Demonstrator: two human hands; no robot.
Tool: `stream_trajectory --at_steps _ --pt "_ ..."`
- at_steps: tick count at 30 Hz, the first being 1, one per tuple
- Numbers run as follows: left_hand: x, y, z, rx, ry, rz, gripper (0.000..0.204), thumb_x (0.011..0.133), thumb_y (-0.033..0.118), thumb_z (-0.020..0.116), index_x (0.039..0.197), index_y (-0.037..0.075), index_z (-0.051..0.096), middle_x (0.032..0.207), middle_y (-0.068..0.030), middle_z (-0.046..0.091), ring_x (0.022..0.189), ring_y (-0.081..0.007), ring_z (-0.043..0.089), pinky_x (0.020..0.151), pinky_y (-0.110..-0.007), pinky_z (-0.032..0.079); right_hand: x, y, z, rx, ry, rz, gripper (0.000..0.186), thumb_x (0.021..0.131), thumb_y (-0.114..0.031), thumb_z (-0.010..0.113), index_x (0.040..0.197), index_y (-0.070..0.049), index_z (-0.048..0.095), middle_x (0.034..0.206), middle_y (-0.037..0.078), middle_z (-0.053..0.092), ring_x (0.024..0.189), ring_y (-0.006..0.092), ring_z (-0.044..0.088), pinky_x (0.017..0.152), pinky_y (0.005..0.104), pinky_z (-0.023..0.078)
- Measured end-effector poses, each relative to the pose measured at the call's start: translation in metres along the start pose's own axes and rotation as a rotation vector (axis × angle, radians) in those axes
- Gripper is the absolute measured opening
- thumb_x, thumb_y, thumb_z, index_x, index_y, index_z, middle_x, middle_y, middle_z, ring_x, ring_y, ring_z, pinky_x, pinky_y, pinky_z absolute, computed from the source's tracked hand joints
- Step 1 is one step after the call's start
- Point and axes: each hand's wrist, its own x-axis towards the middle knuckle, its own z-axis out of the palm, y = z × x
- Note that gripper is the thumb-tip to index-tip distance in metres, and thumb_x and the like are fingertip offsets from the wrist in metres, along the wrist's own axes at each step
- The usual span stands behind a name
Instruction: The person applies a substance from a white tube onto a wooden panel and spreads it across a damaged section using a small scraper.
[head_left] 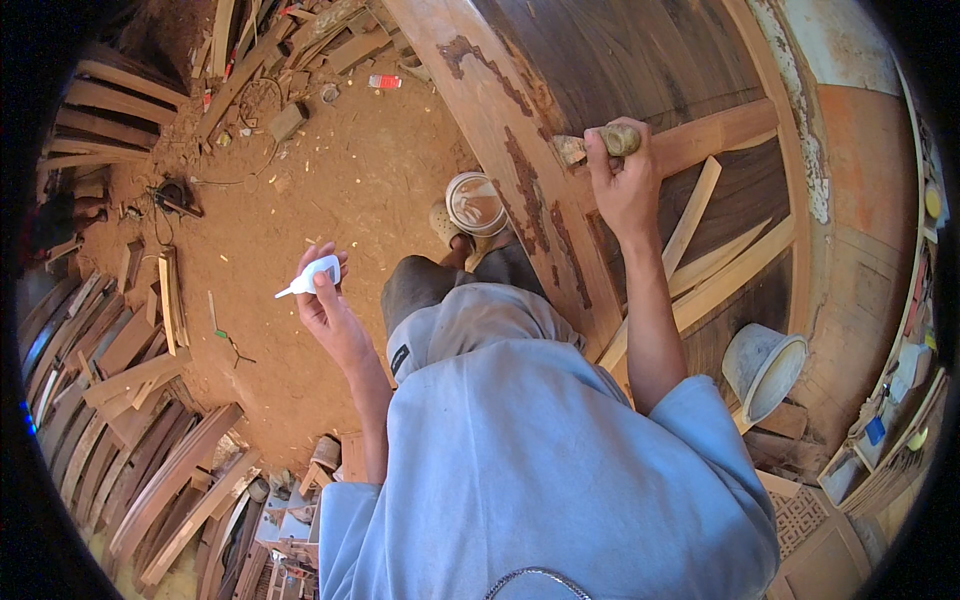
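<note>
My left hand (333, 309) is closed around a small white squeeze bottle (318, 272), its thin nozzle pointing left, held out over the dirt floor. Over on the right, my right hand (625, 185) grips a short scraper-like tool (570, 150) with a rounded, worn handle; its flat, pale end rests at or just above the wood. Beneath it lies a large framed wooden panel (575, 300). Dark brown, uneven patches (525, 190) run along the panel's left board. Whether the tool touches the wood I cannot tell.
A pale tub (477, 203) stands by my feet against the panel's edge. A grey-white bucket (762, 368) sits tilted at the right, near loose wooden strips (735, 265) lying across the panel. Stacked curved boards (180, 480) line the left side. Timber offcuts (330, 35) lie at the back.
</note>
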Motion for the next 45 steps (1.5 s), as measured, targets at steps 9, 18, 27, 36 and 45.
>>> stream_trajectory --at_steps 9,18,27,36,45 --pt "-0.001 0.002 0.004 -0.004 0.007 -0.005 0.036 0.101 0.023 0.055 0.128 -0.001 0.053 0.117 -0.0174 0.063 0.101 -0.0235 0.063 0.090 -0.034 0.050 -0.015 0.001 -0.006 0.039 0.004 0.076 0.028 0.092 -0.023 0.069 0.102 -0.002 0.054 0.082 0.014 0.065 0.074 0.0286 0.067 0.064 0.0383 0.052" --pt "-0.001 0.000 0.004 0.017 0.011 0.005 0.037 0.102 0.026 0.052 0.126 -0.002 0.056 0.117 -0.0153 0.064 0.100 -0.0218 0.064 0.090 -0.033 0.050 -0.024 0.006 -0.009 0.030 -0.006 0.094 0.026 0.091 -0.020 0.069 0.102 -0.002 0.054 0.087 0.013 0.066 0.078 0.0288 0.067 0.070 0.0384 0.052" --pt "-0.003 -0.001 0.002 0.000 0.011 -0.004 0.036 0.101 0.025 0.053 0.126 -0.001 0.055 0.117 -0.0164 0.064 0.101 -0.0227 0.064 0.090 -0.034 0.050 -0.022 0.010 -0.016 0.102 0.013 0.133 0.025 0.092 -0.021 0.068 0.103 -0.003 0.055 0.085 0.010 0.067 0.074 0.0199 0.068 0.064 0.0317 0.055" --pt "-0.002 -0.003 -0.003 -0.030 0.002 0.005 0.037 0.101 0.023 0.054 0.128 -0.002 0.053 0.118 -0.0181 0.063 0.102 -0.0237 0.063 0.090 -0.034 0.050 -0.012 0.012 -0.025 0.133 0.043 0.159 0.025 0.094 -0.022 0.066 0.103 -0.002 0.055 0.084 0.008 0.065 0.067 0.0158 0.067 0.060 0.0300 0.055" --pt "-0.002 -0.004 -0.003 -0.019 -0.005 0.007 0.036 0.101 0.023 0.054 0.128 -0.002 0.053 0.118 -0.0174 0.063 0.101 -0.0232 0.064 0.089 -0.034 0.051 -0.007 0.013 -0.015 0.117 -0.001 0.125 0.028 0.094 -0.023 0.067 0.103 0.000 0.055 0.084 0.009 0.065 0.069 0.0168 0.065 0.060 0.0297 0.053"
